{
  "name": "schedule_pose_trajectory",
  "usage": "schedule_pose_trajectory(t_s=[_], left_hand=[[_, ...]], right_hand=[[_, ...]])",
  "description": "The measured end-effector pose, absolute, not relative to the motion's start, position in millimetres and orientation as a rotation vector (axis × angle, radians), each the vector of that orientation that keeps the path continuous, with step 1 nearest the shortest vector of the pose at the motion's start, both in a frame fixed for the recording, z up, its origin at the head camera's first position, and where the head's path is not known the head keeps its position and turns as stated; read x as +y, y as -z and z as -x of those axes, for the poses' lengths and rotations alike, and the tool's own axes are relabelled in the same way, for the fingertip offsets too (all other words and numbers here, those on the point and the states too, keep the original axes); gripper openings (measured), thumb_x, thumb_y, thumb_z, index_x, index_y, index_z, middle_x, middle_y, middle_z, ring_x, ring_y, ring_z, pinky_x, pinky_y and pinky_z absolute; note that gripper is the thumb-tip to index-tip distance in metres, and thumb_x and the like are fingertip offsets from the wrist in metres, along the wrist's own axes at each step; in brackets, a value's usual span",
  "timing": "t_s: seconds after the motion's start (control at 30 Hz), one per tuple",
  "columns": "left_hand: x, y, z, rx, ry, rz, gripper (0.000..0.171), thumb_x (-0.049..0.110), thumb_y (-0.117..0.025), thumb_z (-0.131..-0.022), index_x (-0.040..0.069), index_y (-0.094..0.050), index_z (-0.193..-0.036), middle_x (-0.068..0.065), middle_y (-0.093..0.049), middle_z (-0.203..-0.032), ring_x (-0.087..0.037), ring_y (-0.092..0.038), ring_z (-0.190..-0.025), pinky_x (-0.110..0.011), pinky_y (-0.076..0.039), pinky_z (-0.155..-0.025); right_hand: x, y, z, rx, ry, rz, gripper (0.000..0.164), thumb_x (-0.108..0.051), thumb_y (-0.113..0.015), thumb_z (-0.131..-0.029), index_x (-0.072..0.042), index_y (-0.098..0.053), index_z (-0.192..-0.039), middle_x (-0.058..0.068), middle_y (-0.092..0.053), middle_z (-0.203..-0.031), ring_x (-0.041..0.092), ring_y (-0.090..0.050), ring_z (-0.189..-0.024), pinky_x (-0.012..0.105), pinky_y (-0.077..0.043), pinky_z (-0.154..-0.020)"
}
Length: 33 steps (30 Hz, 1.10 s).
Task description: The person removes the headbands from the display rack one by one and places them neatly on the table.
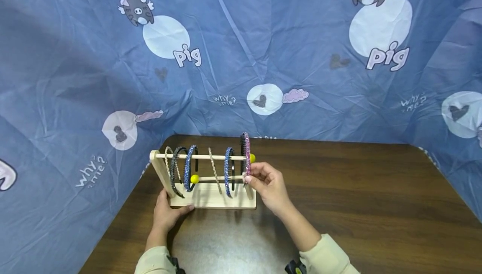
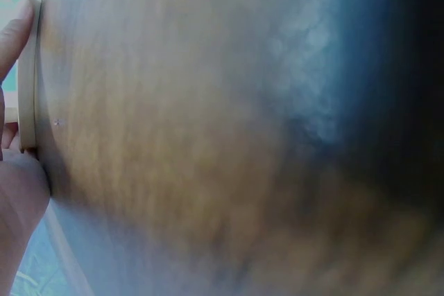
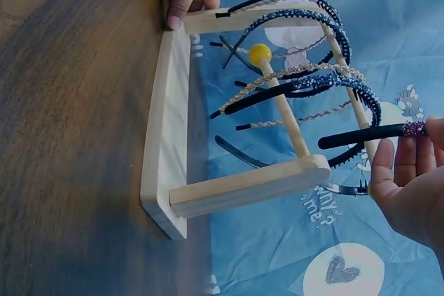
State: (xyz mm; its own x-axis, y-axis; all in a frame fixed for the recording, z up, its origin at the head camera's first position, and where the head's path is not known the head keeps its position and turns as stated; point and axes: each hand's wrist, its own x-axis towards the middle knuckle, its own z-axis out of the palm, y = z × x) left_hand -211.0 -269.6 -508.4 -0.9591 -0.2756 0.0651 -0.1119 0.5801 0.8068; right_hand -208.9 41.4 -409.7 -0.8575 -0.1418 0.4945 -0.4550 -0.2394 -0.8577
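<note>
A pale wooden headband rack (image 1: 207, 199) stands on the table, with an upper and a lower rod. My left hand (image 1: 167, 215) grips the left end of its base, thumb along the front edge; the left wrist view shows only part of that hand (image 2: 21, 195). At the rack's right end my right hand (image 1: 272, 188) pinches a pink glitter headband (image 1: 247, 152), which stands around the upper rod's tip by a yellow ball (image 1: 252, 157). The right wrist view shows the headband's black end (image 3: 361, 136) sticking out from the fingers.
Further along the rods hang a blue glitter headband (image 1: 227, 169), a braided gold one (image 1: 214, 167), another blue one (image 1: 188, 169) and a dark one (image 1: 173, 171). A second yellow ball (image 1: 194, 179) tips the lower rod. Blue printed cloth (image 1: 226, 56) rises behind the brown table (image 1: 357, 190).
</note>
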Motion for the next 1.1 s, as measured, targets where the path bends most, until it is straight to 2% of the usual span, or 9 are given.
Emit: schedule_pose_trajectory(t_s=[0.4,0.7,1.1], left_hand=[[-270.4,509.7,210.2,-2.623,1.327,-0.332,0.101,0.020,-0.088,-0.060,0.000,-0.028,-0.139,-0.026,-0.035,-0.134,-0.039,-0.032,-0.125,-0.048,-0.024,-0.103],[-270.4,512.3,212.6,-2.556,1.308,-0.288,0.100,0.020,-0.088,-0.056,0.000,-0.032,-0.136,-0.025,-0.039,-0.130,-0.040,-0.037,-0.119,-0.050,-0.028,-0.099],[-272.1,510.0,211.6,-2.606,1.336,-0.306,0.100,0.020,-0.088,-0.060,0.001,-0.029,-0.139,-0.025,-0.038,-0.129,-0.038,-0.036,-0.120,-0.048,-0.026,-0.102]], right_hand=[[37.7,411.9,207.7,-1.851,-2.205,-0.669,0.024,0.010,-0.065,-0.079,0.013,-0.057,-0.101,0.025,-0.059,-0.088,0.015,-0.058,-0.077,0.022,-0.050,-0.069],[37.6,406.6,207.8,-1.818,-2.205,-0.695,0.024,0.011,-0.063,-0.079,0.015,-0.056,-0.102,0.025,-0.058,-0.087,0.014,-0.056,-0.076,0.021,-0.050,-0.068],[34.5,409.2,213.4,-1.820,-2.205,-0.732,0.019,0.012,-0.061,-0.079,0.013,-0.054,-0.097,0.021,-0.057,-0.086,0.015,-0.055,-0.076,0.021,-0.049,-0.067]])
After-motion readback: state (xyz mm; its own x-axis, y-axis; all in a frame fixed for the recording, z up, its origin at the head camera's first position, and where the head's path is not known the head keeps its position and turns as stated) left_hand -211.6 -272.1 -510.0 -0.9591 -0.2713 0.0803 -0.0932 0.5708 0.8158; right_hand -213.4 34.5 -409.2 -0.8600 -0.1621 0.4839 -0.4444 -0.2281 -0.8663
